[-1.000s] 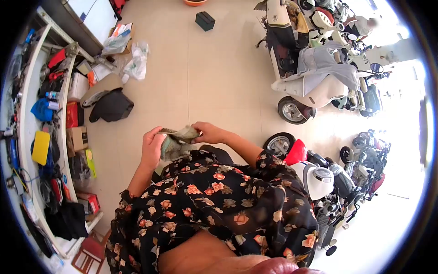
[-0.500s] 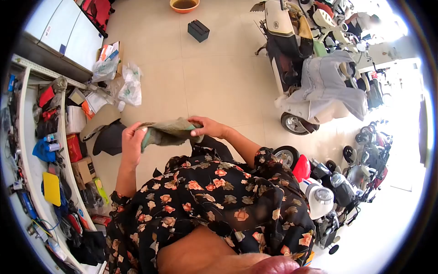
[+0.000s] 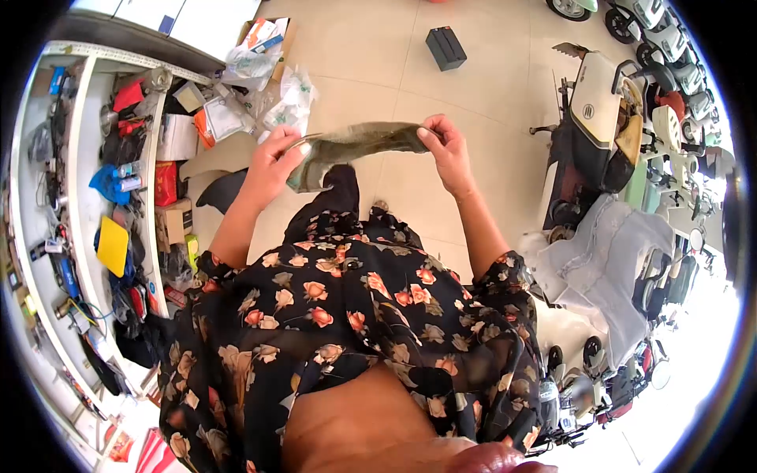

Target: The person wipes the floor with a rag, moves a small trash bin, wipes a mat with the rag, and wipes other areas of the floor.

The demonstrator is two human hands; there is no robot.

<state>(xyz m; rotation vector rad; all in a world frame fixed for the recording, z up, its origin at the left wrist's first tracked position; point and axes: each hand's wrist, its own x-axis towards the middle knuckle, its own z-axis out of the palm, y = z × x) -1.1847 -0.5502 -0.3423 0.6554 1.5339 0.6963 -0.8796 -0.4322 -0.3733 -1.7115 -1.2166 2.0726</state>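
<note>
A worn grey-green cloth (image 3: 364,135) is stretched sideways in front of my body, sagging a little in the middle. Its left end hangs down in a fold. My left hand (image 3: 274,167) pinches that end between thumb and fingers. At the other end my right hand (image 3: 449,154) grips the upper corner, thumb on the near side. Below the cloth are a dark trouser leg (image 3: 341,189) and the tiled floor (image 3: 418,189).
Shelves (image 3: 79,142) crowded with tools and parts run along the left. Plastic bags (image 3: 293,96) lie on the floor near a cardboard box. A black battery-like block (image 3: 446,49) stands ahead. To the right is a scooter (image 3: 587,118), with a grey cover (image 3: 619,260) behind it.
Both hands have moved apart, pulling the bunched cloth out into a wider strip. The view has turned, so the shelves, block and scooter appear further right.
</note>
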